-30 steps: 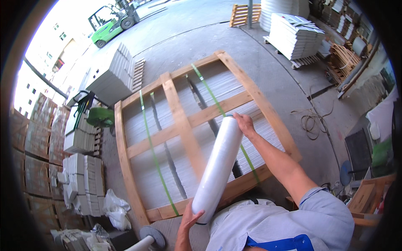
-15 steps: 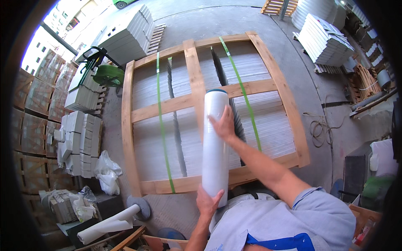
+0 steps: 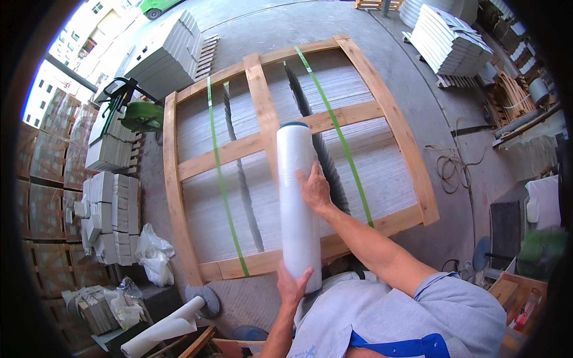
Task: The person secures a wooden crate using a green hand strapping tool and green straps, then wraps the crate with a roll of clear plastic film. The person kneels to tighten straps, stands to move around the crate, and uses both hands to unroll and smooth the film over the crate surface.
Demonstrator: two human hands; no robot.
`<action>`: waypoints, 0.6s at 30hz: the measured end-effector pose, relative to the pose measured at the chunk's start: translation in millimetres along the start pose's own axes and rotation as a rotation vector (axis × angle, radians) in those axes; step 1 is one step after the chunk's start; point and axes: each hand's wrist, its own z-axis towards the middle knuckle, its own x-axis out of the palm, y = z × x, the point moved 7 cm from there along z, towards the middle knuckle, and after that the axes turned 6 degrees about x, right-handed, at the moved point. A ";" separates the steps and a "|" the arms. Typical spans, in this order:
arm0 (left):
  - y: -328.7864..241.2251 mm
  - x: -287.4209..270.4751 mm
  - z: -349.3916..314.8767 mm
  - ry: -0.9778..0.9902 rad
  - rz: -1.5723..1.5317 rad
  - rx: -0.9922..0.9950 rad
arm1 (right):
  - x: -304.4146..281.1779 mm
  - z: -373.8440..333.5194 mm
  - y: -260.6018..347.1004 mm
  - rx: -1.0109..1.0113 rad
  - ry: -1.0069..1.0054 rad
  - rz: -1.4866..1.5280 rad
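Since my left hand [image 3: 292, 285] grasps the roll [image 3: 296, 230] low and my right hand [image 3: 315, 190] its side, it could totally slide onto the crate [image 3: 260, 89] if slick.

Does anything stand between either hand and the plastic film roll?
Nothing visible does: the right hand touches the film roll on its side, and the left hand holds it near the end closest to the body.

A pale grey shirt [image 3: 382, 316] clothes the wearer, its right sleeve [image 3: 459, 298] short and hemmed, with bright blue trim [image 3: 400, 346] and a small blue print [image 3: 308, 351]; left hand [image 3: 292, 285] and right hand [image 3: 314, 191] are gloveless.
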 end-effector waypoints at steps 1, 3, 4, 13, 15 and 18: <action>1.6 -0.3 0.9 0.009 -0.011 -0.006 | -2.1 2.1 -0.9 -0.037 -0.018 0.013; 4.6 -1.9 2.7 0.029 -0.024 -0.018 | -6.5 11.2 -10.3 -0.016 0.025 0.004; 4.9 -2.6 3.6 0.034 -0.038 -0.010 | -8.7 16.6 -13.6 -0.005 0.063 0.017; 1.8 -2.6 1.7 0.021 -0.046 0.005 | 4.7 40.9 34.6 0.090 -0.003 -0.237; 2.7 -3.0 2.0 0.035 -0.026 -0.025 | 12.0 40.0 37.0 0.108 0.037 -0.232; 0.7 -3.7 2.9 0.038 -0.023 -0.007 | 11.5 40.7 28.2 0.075 0.019 -0.156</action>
